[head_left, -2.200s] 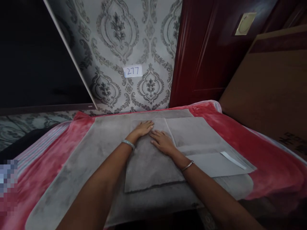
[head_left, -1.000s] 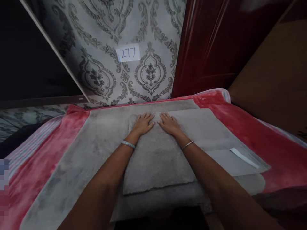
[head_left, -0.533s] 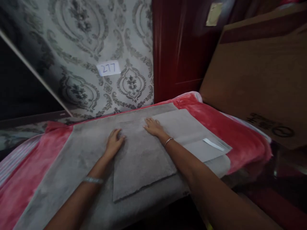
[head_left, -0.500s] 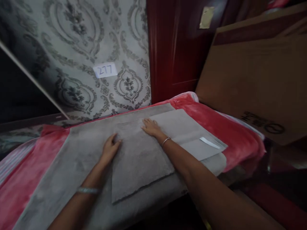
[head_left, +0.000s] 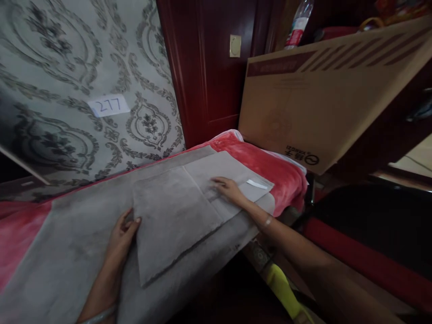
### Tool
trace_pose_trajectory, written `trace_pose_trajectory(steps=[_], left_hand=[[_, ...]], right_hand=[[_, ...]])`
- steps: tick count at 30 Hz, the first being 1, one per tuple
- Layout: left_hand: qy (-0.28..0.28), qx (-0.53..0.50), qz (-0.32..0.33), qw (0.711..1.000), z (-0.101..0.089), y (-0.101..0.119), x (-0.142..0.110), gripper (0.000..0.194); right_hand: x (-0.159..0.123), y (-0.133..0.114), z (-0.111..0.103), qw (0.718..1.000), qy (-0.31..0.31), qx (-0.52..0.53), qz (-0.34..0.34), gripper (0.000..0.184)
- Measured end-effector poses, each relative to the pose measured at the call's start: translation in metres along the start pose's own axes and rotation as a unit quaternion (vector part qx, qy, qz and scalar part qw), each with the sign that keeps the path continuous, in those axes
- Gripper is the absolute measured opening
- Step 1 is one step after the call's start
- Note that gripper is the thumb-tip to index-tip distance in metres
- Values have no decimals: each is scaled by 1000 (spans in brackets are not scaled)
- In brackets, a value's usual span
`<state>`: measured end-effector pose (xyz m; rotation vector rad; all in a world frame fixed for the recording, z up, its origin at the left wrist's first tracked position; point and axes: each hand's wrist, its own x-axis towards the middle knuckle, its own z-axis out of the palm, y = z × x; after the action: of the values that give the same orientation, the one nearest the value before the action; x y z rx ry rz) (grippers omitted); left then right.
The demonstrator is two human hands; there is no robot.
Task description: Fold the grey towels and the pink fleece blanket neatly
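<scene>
A folded grey towel (head_left: 172,216) lies on a larger grey cloth (head_left: 60,252) that is spread over a red blanket (head_left: 266,162). My left hand (head_left: 122,233) rests at the folded part's left edge, fingers curled onto it. Further right, my right hand (head_left: 228,189) lies flat with its fingers stretched out on the thinner grey layer (head_left: 219,168), close to a white label (head_left: 256,183). Neither hand lifts the fabric.
A large cardboard box (head_left: 324,94) leans at the right behind the blanket. Patterned wallpaper carries a paper tag reading 277 (head_left: 108,105). A dark red door (head_left: 209,67) stands beside it. A plastic bottle (head_left: 297,22) shows above the box. Something yellow-green (head_left: 283,292) lies low on the floor.
The view has swung right, bringing the box into view. My hands moved apart: the left slid to the fold's left edge, the right went rightward toward the white label.
</scene>
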<state>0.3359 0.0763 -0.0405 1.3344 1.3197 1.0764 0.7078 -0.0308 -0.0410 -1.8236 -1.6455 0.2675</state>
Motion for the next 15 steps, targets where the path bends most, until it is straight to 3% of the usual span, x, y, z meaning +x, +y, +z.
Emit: trace_pose_trajectory(steps=[2, 4, 7, 9, 12, 15], left_hand=[[-11, 0, -7, 1000, 1, -2, 0, 106], [0, 4, -3, 1000, 3, -4, 0, 103], [17, 18, 6, 1000, 5, -6, 0, 98], [20, 28, 4, 999, 6, -4, -4, 94], [17, 34, -6, 999, 6, 7, -13, 91], [18, 27, -17, 999, 6, 17, -18, 101]], right_hand=[[-51, 34, -15, 971, 90, 204, 82, 39], [-98, 62, -25, 906, 166, 353, 163, 36], [-145, 85, -33, 816, 232, 469, 246, 30], [-157, 89, -38, 775, 248, 511, 278, 26], [-153, 87, -50, 725, 266, 559, 303, 18], [-138, 86, -67, 695, 265, 576, 340, 11]])
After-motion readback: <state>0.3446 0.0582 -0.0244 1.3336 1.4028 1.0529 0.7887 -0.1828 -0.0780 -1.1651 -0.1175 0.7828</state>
